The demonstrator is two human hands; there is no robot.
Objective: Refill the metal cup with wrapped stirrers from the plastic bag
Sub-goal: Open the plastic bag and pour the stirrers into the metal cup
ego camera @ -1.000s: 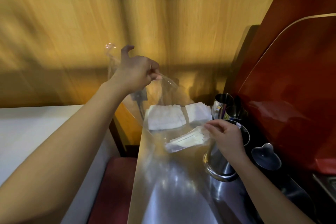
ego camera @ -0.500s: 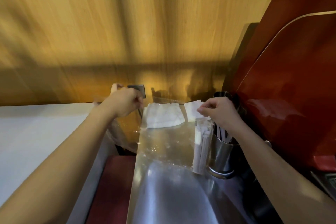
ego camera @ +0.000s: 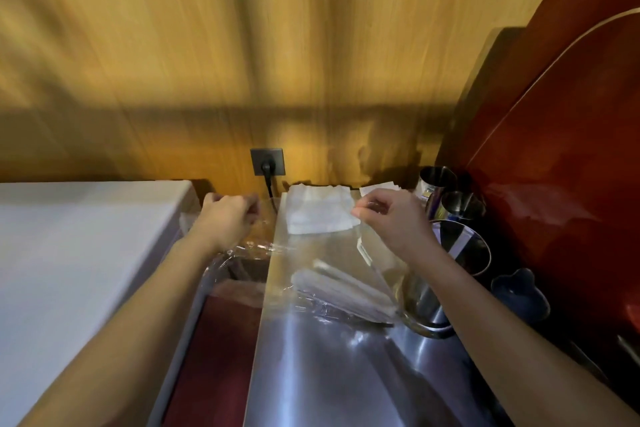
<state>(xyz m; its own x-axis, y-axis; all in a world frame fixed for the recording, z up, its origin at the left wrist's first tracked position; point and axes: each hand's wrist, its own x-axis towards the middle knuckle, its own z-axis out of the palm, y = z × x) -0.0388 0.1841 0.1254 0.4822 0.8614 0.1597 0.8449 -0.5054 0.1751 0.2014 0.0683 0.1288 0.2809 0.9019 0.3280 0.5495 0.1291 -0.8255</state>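
A clear plastic bag (ego camera: 332,274) is stretched between my two hands over the steel counter (ego camera: 329,374). My left hand (ego camera: 228,222) pinches its left edge off the counter's side. My right hand (ego camera: 391,218) pinches the other edge above the metal cup (ego camera: 464,253). A bundle of white wrapped stirrers (ego camera: 343,291) lies inside the bag, low and slanting toward the cup's base. The cup stands on the counter at the right, partly behind my right wrist. Its inside is dark and I cannot tell what it holds.
Folded white cloths (ego camera: 318,211) lie at the counter's back. Two smaller steel cups (ego camera: 446,191) stand behind the big one, a dark dish (ego camera: 519,295) to its right. A red machine panel (ego camera: 554,149) borders the right, a wall socket (ego camera: 267,161) the back, a white surface (ego camera: 69,253) the left.
My right hand has moved left and lowered slightly from the cup, now pinching the bag's edge. The stirrer bundle went from hanging upright beside the cup to lying slanted inside the bag.
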